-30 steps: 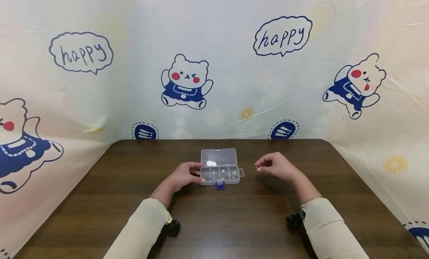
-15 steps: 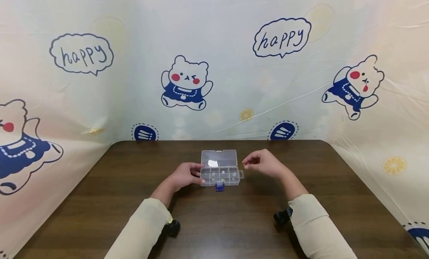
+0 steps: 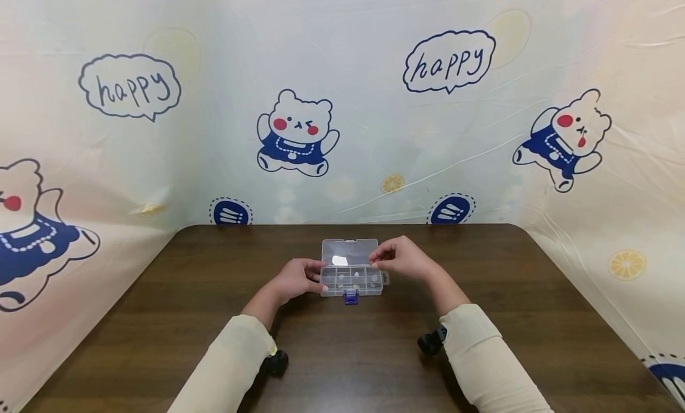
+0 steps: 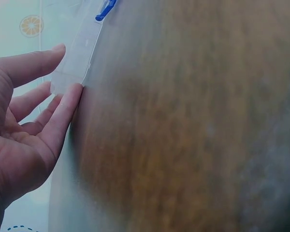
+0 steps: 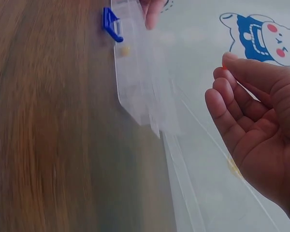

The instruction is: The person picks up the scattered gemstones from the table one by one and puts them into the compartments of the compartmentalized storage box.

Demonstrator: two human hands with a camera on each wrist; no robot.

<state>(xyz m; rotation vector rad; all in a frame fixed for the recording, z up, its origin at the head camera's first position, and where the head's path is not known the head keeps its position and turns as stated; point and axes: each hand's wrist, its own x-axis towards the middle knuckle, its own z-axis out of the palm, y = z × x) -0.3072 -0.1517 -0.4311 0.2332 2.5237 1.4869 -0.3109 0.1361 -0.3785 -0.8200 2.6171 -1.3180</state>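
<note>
A clear plastic compartment box [image 3: 368,292] stands on the table, its lid [image 3: 350,248] swung back and its blue latch [image 3: 351,298] at the front. Small whitish pieces [image 3: 357,274] lie in several compartments, and a yellowish piece [image 5: 125,50] shows near the latch in the right wrist view. My left hand [image 3: 291,279] holds the box's left end, thumb at the front corner and fingers farther back. Above the box's back right part, my right hand [image 3: 405,259] pinches a tiny orange-red piece [image 5: 224,67] between thumb and fingertip, mostly hidden; its kind cannot be made out.
The dark wooden table [image 3: 342,353] extends around the box on all sides. Behind it hangs a pale printed cloth [image 3: 364,128] with bears and lettering. A clear hanging tab [image 3: 386,277] juts from the box's right end.
My right hand has moved left from beside the box to over its back right part, still pinching the tiny piece. The left hand and the box have stayed in place.
</note>
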